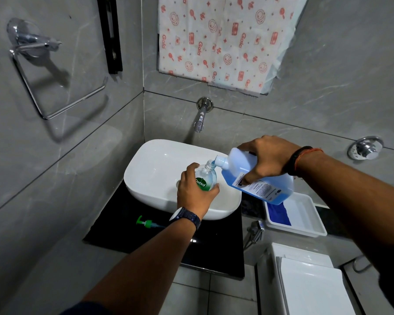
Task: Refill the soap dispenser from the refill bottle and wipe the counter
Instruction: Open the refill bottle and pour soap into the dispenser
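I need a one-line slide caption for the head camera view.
Over the basin, right hand pours blue refill bottle into dispenser held by left hand.

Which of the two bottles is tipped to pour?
The large blue refill bottle in the right hand, tipped spout-down; the small Dettol dispenser in the left hand stands upright.

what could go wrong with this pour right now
1. The soap dispenser has a narrow open neck, and the refill bottle is large and tilted by the right hand alone; a small wobble could send blue soap down the outside into the basin.
2. The left hand covers much of the dispenser, hiding the fill level, so it may overflow.
3. The pump lies on the black counter near the edge and could be knocked off.
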